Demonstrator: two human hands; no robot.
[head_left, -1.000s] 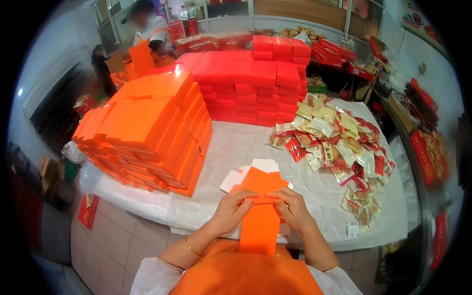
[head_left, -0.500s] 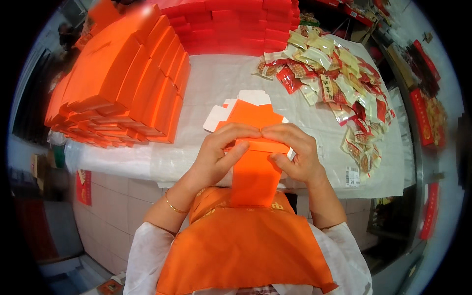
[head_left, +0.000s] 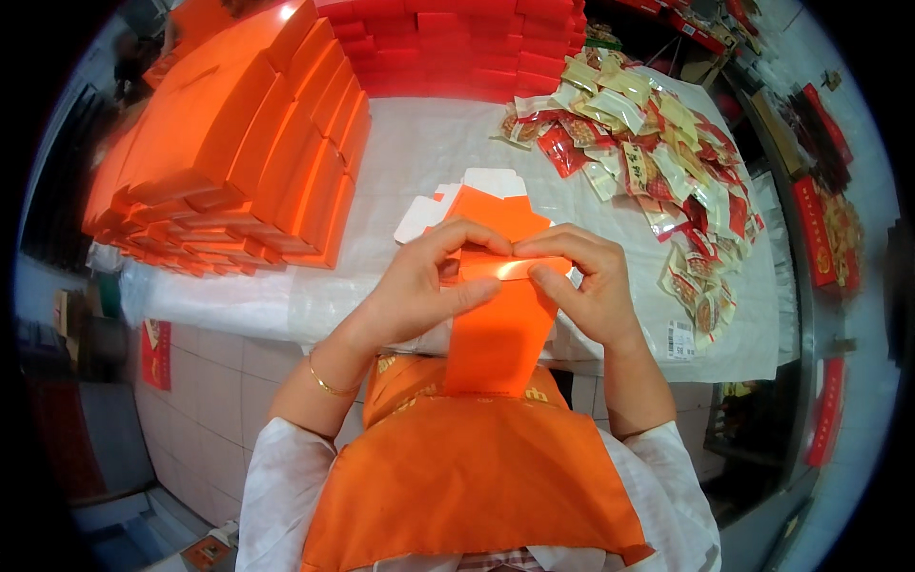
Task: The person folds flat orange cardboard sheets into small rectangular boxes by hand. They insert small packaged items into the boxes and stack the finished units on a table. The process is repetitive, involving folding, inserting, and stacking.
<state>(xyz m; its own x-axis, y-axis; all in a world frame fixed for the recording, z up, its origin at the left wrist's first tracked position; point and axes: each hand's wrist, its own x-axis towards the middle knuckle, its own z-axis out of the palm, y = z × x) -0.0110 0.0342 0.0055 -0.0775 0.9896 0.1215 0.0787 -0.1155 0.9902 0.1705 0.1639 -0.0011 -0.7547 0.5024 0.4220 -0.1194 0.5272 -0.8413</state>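
An orange cardboard box [head_left: 498,336] stands between my hands at the table's near edge, its lower end by my orange apron. My left hand [head_left: 434,278] grips the box's top end from the left, with its thumb against the front and its fingers over the far edge. From the right, my right hand [head_left: 586,276] pinches the same end, thumb bent onto the folded flap [head_left: 510,268]. The fingertips of both hands nearly meet at the top. Just beyond lie flat orange and white box blanks [head_left: 496,212], partly hidden by my hands.
A tall stack of orange boxes [head_left: 257,143] stands on the left of the white-covered table [head_left: 405,143]. Red boxes [head_left: 457,52] are piled at the back. Several sealed snack packets [head_left: 658,143] lie heaped on the right. Shelving [head_left: 810,315] runs along the right side.
Both thumbs have shifted on the top flap, which now tilts and catches the light. My fingers are more bent, and the box has moved very slightly.
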